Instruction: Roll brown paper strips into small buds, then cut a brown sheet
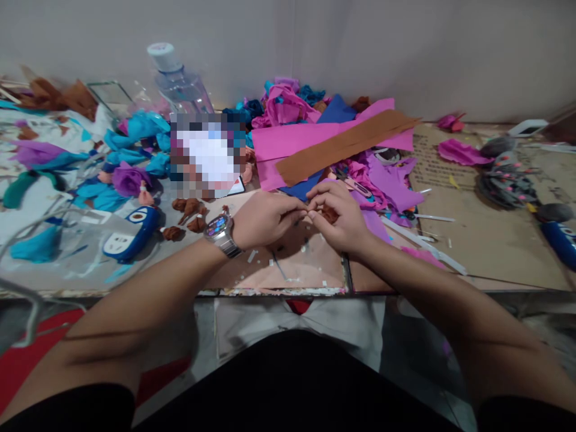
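Above the table's front area my two hands meet at the fingertips. My right hand (339,219) is closed around a small crumpled piece of brown crepe paper (329,214), partly hidden by the fingers. Thumb and finger of my left hand (270,219) pinch together right against the right fingertips; what sits between them is too small to make out. To the left of my left wrist lie several small brown crepe paper balls with tied ends (171,233). Behind the hands, a brown crepe paper strip (346,147) lies across pink crepe paper (292,141).
Blue and purple crepe paper flowers (130,178) crowd the left side, near a blue-and-white pouch (130,234). A clear bottle (182,84) stands at the back. A lit screen (211,156) is blurred out. At right are cardboard (450,222) and a dark pin holder (506,186).
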### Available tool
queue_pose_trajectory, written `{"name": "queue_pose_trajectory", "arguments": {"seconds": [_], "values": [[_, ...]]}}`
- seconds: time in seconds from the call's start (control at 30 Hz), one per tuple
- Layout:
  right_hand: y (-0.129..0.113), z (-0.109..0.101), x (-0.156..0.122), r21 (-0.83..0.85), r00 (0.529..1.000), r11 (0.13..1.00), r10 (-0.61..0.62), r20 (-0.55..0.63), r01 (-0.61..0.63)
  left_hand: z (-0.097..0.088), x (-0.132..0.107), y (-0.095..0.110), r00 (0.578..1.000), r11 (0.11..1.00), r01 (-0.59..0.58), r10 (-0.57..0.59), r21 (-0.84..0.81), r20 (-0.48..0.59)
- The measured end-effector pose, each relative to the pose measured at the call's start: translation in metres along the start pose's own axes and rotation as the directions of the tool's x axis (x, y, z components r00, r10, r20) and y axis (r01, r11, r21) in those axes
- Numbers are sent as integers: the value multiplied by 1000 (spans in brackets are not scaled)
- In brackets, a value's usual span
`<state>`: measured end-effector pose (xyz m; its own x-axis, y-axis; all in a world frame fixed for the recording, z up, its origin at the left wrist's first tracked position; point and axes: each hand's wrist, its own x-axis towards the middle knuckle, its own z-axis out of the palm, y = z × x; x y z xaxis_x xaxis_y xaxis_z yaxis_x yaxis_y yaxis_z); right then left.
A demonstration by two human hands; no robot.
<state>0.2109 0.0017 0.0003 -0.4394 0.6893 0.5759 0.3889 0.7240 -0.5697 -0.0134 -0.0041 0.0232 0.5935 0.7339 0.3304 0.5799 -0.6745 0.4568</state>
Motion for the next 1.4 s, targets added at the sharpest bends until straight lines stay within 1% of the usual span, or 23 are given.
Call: {"name": "queue_pose_trajectory", "arguments": {"seconds": [0.1,0.2,0.3,0.5,0.63,0.73,0.83,0.97,1.03,1.13,1.2,1.27,1.33,1.4], "values": [[0,-2,1,-43,1000,999,-21,-11,21,-2,1,0,1000,1000,18,-18,-8,5],[2,-1,1,-57,999,997,-42,-1,42,-4,1,1,1000,999,15,-14,-49,25],[4,0,2,-29,999,998,-50,13,51,-6,1,2,999,993,23,-17,-118,51],[6,0,3,52,1000,998,-22,22,21,-10,2,4,992,962,85,-59,-258,109],[5,0,3,74,999,997,-16,48,13,-10,2,5,991,954,95,-64,-286,114],[4,-2,2,99,999,995,-19,33,16,-11,2,4,992,953,100,-74,-287,99],[5,-7,3,90,999,996,-28,37,24,-12,2,3,992,943,124,-110,-308,62],[14,-12,5,-101,998,995,18,53,-13,-14,1,2,984,897,154,-176,-415,-14],[21,-13,7,-194,998,981,40,52,-29,-15,1,2,979,865,142,-194,-482,-59],[32,-18,11,-284,999,958,44,31,-33,-15,1,3,967,828,111,-217,-549,-132],[38,-23,15,-343,999,939,32,-11,-34,-14,1,3,953,815,95,-241,-572,-184],[43,-30,17,-376,994,922,57,-94,-88,-13,2,3,933,812,80,-264,-578,-243],[46,-36,18,-345,981,925,111,-158,-161,-11,1,2,916,822,56,-269,-567,-298],[49,-40,17,-293,962,930,161,-220,-223,-11,0,1,908,835,32,-254,-549,-333]]}}
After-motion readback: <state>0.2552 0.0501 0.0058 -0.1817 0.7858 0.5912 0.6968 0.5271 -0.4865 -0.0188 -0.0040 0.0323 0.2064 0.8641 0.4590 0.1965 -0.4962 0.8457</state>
